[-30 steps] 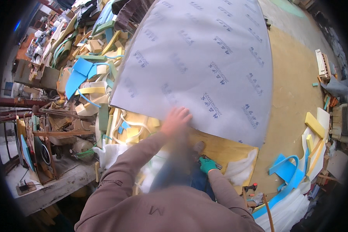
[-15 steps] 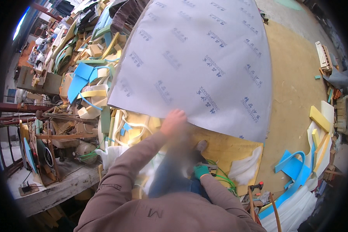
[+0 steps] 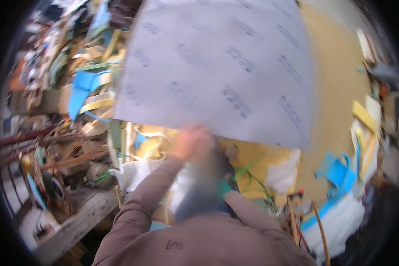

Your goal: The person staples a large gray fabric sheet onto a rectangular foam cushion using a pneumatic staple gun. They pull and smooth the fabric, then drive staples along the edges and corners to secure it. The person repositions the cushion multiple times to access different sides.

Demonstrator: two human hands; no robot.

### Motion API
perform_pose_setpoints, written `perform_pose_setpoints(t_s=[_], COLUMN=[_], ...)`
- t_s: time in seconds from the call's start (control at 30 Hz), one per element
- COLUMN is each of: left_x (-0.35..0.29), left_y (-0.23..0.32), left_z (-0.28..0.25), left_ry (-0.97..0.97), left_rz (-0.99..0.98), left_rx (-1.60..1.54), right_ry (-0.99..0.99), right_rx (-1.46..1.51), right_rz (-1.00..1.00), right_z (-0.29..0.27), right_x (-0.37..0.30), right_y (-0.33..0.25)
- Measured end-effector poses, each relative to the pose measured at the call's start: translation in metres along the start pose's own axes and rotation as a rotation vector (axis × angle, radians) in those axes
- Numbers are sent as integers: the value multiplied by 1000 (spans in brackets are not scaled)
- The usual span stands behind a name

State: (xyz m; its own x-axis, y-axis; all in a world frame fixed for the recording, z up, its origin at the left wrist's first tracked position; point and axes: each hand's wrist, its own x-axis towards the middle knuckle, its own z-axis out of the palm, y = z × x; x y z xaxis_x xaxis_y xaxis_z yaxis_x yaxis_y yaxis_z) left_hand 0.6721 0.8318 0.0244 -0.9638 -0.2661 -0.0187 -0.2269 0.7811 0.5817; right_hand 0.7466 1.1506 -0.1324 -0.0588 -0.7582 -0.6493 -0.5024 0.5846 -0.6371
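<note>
A large pale grey fabric sheet with dark printed marks stretches away in front of me, its near edge slightly curved. Bare and blurred, my left hand is closed at that near edge, seeming to grip the cloth. Lower down, close to my body, my right hand wears a green glove. Its fingers are smeared and partly hidden by a blurred patch, so I cannot make out what it holds. A thin green hose curls just beyond the glove.
Foam offcuts in yellow, green and blue pile up at the left. Below them stands a machine on a worn bench. Blue foam and white wadding lie at the right. A tan board extends beside the sheet.
The whole view has shifted and blurred. My left hand stays at the sheet's near edge. My right glove sits slightly higher and further left, and the grey tool beside it no longer shows.
</note>
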Motion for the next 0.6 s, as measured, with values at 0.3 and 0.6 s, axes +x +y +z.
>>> perform_pose_setpoints(t_s=[0.3, 0.6], left_x=[-30, -43], left_y=[-259, -413], left_z=[-132, -208], left_ry=[401, 369], left_rz=[-407, -810], left_rx=[373, 90], right_ry=[799, 900], right_rx=[785, 1018], right_rz=[192, 667], right_z=[-282, -396], right_x=[-183, -217], right_y=[84, 204])
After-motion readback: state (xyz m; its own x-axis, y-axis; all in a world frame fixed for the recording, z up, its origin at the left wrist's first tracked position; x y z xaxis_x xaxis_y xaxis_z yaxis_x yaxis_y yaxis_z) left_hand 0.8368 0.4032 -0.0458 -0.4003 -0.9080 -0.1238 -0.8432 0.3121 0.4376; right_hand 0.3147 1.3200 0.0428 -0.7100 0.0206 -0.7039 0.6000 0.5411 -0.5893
